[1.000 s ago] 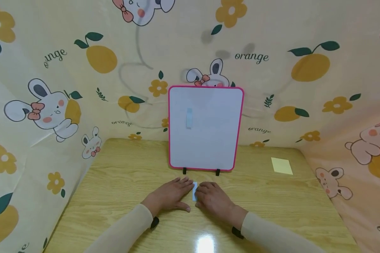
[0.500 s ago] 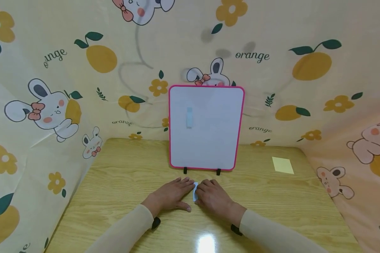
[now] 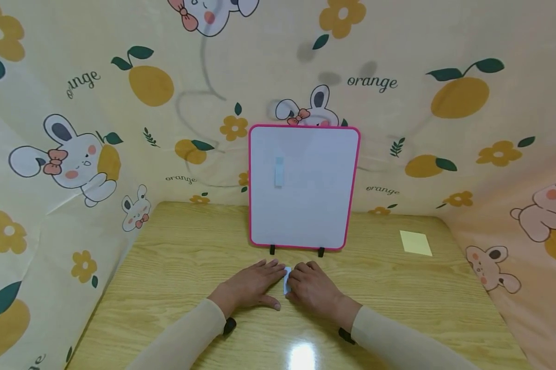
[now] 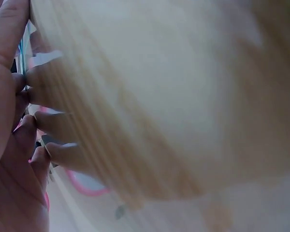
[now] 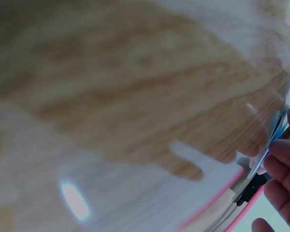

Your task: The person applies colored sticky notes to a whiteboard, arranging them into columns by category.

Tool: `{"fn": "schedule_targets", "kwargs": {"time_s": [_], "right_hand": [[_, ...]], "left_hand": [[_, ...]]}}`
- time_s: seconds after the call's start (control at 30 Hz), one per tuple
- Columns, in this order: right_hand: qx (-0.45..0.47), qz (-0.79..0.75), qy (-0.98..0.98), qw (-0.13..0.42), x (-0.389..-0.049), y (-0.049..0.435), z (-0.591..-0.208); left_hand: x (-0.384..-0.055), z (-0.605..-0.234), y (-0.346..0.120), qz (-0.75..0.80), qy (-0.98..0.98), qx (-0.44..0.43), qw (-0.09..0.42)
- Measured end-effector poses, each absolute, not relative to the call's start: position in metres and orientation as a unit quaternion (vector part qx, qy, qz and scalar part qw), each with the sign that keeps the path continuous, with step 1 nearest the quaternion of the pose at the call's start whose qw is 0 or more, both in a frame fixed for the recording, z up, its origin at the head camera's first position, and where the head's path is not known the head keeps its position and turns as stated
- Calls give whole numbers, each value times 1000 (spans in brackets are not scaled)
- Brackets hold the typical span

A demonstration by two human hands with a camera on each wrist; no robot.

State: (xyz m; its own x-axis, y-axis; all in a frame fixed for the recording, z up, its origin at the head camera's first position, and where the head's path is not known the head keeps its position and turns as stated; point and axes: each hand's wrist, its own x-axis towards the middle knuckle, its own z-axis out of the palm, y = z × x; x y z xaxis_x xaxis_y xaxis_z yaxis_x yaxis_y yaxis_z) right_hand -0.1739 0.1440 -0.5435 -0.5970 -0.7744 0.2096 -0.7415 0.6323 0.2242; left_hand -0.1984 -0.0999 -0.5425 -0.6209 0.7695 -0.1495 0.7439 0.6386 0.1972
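A small light blue slip of paper [image 3: 287, 281] lies on the table between the two hands, partly covered by fingers. My left hand [image 3: 254, 283] rests flat on the tabletop, its straight fingertips at the paper's left edge and its thumb spread out. From the other side my right hand [image 3: 312, 288] bends its fingers over the paper's right part and pinches it. In the right wrist view, the blue paper [image 5: 276, 126] shows edge-on in layers at the fingertips of that hand. The left wrist view shows the left palm [image 4: 17, 183] with the fingers reaching along the wood.
Behind the hands stands a white board [image 3: 305, 205] with a pink frame on black feet [image 3: 272, 250]. A pale blue strip [image 3: 279, 172] is on its upper left. A yellow sticky note [image 3: 415, 243] lies at the table's back right. Printed cloth [image 3: 384, 31] surrounds the table [image 3: 190, 231].
The head view has shifted slightly, so everything sits a little further right. Both hands stay at the blue paper in nearly the same pose.
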Motion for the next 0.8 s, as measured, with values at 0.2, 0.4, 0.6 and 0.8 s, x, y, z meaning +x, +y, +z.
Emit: {"fn": "schedule_targets", "kwargs": {"time_s": [0.2, 0.4, 0.6, 0.8], "right_hand": [[437, -85, -885, 138, -174, 145, -541], [443, -100, -879, 148, -176, 144, -539], [445, -90, -870, 191, -178, 142, -543], [442, -107, -869, 197, -176, 139, -544]], "left_hand": [[-198, -541, -100, 64, 898, 421, 112], [-198, -542, -100, 66, 899, 417, 114], [-198, -542, -99, 72, 900, 414, 115], [-198, -543, -100, 78, 900, 413, 116]]}}
